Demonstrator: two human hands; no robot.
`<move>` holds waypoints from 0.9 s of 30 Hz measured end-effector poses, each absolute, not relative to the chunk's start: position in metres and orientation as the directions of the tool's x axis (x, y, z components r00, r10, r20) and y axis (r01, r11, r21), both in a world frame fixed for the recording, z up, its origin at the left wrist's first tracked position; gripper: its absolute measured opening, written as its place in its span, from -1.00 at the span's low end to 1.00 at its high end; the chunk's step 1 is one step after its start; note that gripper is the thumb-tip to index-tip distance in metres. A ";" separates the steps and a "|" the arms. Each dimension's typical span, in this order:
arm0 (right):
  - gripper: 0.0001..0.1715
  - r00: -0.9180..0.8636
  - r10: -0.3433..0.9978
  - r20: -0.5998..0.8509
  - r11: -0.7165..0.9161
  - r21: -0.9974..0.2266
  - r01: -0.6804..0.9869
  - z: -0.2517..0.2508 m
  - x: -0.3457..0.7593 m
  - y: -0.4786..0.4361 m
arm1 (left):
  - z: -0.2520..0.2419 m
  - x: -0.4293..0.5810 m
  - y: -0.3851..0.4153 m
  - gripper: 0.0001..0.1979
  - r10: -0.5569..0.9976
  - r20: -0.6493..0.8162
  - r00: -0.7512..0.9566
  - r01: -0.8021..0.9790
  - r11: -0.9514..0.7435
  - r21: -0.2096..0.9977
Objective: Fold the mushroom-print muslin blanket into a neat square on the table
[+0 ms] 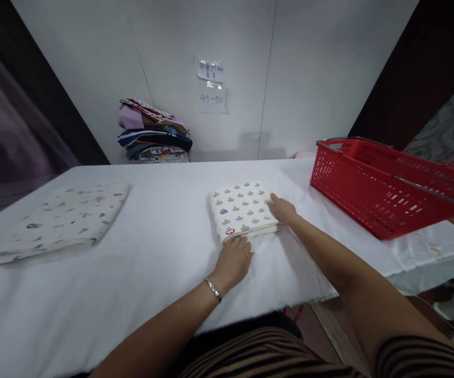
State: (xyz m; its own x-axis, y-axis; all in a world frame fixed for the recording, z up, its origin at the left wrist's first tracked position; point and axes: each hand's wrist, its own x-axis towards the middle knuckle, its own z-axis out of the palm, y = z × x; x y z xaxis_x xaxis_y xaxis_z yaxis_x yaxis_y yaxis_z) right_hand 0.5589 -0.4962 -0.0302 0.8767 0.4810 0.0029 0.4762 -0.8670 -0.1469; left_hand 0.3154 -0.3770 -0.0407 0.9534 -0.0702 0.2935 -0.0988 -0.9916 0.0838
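1. Contact with the folded cloth comes from two sides: the left hand is at its near edge, by the left corner, and the right hand is at its right side.
2. The left fingers lie close together and slightly curled, tips against the near edge; the right hand is loosely curved. Whether either one pinches the fabric or merely presses on it, I cannot tell.
3. The step in hand appears to be squaring the edges. Light, even inward pressure from both sides should serve best, fingertips low so that every layer lines up and the top one doesn't ruck.
4. The near right corner probably deserves most care, since layers show there; level them before smoothing outward from the middle with a flat palm.
5. The cloth lies flat on the white-covered counter, between a second printed cloth, well apart on the left, and a red plastic basket on the right.
6. It is an off-white, roughly square pad of several layers, with rows of small grey motifs; one blue and one red motif stand out towards the left.
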 end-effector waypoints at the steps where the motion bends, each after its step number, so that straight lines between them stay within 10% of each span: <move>1: -0.36 0.880 0.475 -0.003 -0.870 -0.152 0.469 -0.029 0.559 -0.498 | -0.037 0.313 -0.374 -0.78 -0.092 0.322 0.942 -0.128 -0.987 0.094; 5: -0.42 0.822 0.550 0.149 -0.793 -0.216 0.570 -0.024 0.549 -0.508 | -0.023 0.315 -0.357 -0.73 -0.016 0.431 0.902 -0.071 -0.991 0.112; 12: -0.60 0.180 0.892 0.415 -0.090 -0.227 0.970 -0.031 0.518 -0.522 | -0.028 0.335 -0.338 -0.72 0.050 0.416 0.908 -0.004 -0.992 0.127; 20: -0.66 0.088 0.884 0.459 -0.020 -0.150 0.988 -0.048 0.518 -0.534 | -0.047 0.334 -0.336 -0.77 -0.123 0.415 0.901 -0.127 -0.992 -0.018; 27: -0.66 0.155 0.851 0.502 -0.061 -0.198 0.978 -0.060 0.511 -0.538 | -0.036 0.331 -0.335 -0.76 -0.057 0.426 0.903 -0.128 -0.982 0.138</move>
